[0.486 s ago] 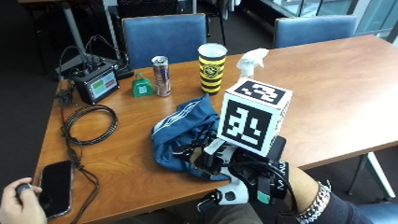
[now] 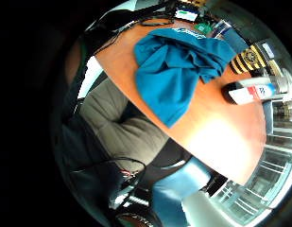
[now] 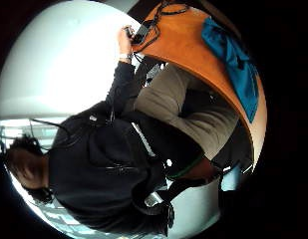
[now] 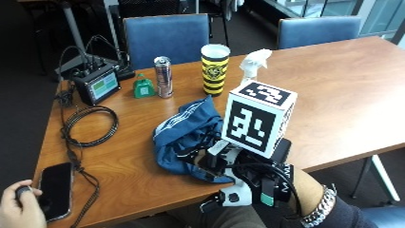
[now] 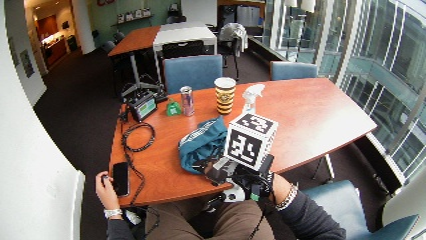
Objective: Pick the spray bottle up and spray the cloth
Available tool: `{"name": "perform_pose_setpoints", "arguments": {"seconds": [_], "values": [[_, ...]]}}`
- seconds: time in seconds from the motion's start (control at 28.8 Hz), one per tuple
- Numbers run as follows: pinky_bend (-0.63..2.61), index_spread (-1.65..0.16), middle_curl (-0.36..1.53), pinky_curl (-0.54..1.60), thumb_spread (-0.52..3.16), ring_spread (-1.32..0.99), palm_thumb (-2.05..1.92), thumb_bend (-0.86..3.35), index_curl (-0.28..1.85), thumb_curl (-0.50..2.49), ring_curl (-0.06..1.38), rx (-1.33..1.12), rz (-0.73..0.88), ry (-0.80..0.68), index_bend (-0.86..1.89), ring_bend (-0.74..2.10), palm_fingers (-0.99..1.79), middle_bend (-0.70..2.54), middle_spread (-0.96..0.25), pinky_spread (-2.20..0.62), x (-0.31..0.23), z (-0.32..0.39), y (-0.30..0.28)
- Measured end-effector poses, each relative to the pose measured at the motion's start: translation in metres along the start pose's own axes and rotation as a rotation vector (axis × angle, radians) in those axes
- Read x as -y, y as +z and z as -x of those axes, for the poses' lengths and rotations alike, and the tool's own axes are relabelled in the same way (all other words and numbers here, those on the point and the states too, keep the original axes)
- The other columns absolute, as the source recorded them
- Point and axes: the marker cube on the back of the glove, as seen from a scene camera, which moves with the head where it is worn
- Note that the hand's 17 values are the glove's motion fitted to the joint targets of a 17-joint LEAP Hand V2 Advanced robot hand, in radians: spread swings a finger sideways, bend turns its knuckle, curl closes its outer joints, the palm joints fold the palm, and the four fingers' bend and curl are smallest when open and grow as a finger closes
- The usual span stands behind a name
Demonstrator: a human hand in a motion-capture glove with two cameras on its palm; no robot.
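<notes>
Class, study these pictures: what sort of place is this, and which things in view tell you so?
Probably an office meeting room: a large wooden conference table, blue upholstered chairs drawn up to it, and tall glass walls along one side, with more tables beyond.

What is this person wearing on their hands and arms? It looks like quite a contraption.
The right hand wears a black glove carrying black straps and white plastic parts, with a silver metal-link watch at the wrist and a dark sleeve behind it. The left hand is bare, with a pale band at its wrist and a dark sleeve.

cloth (image 4: 183,137): blue, white trim | spray bottle (image 4: 254,64): white | cup (image 4: 215,69): yellow-black
</notes>
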Motion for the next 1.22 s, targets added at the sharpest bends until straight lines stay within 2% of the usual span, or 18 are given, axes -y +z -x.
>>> {"name": "perform_pose_setpoints", "arguments": {"seconds": [0.24, 0.42, 0.9, 1.22], "values": [[0.32, -0.41, 0.24, 0.23, 1.03, -0.08, 0.34, 0.07, 0.16, 0.16, 0.21, -0.022, -0.037, 0.025, 0.14, 0.40, 0.41, 0.30, -0.10, 0.20, 0.002, -0.010, -0.004], [0.32, -0.41, 0.26, 0.25, 1.06, -0.09, 0.36, 0.05, 0.18, 0.18, 0.22, -0.036, -0.071, 0.101, 0.14, 0.40, 0.42, 0.30, -0.09, 0.21, 0.005, -0.027, -0.005], [0.29, -0.39, 0.30, 0.28, 1.16, -0.08, 0.44, 0.02, 0.23, 0.23, 0.28, -0.051, -0.376, 0.563, 0.15, 0.48, 0.68, 0.26, -0.09, 0.18, 0.011, -0.097, -0.028], [0.30, -0.37, 0.32, 0.31, 1.19, -0.07, 0.48, 0.00, 0.26, 0.24, 0.31, 0.105, -0.546, 0.849, 0.14, 0.46, 0.74, 0.21, -0.07, 0.15, -0.001, -0.148, -0.036]]}}
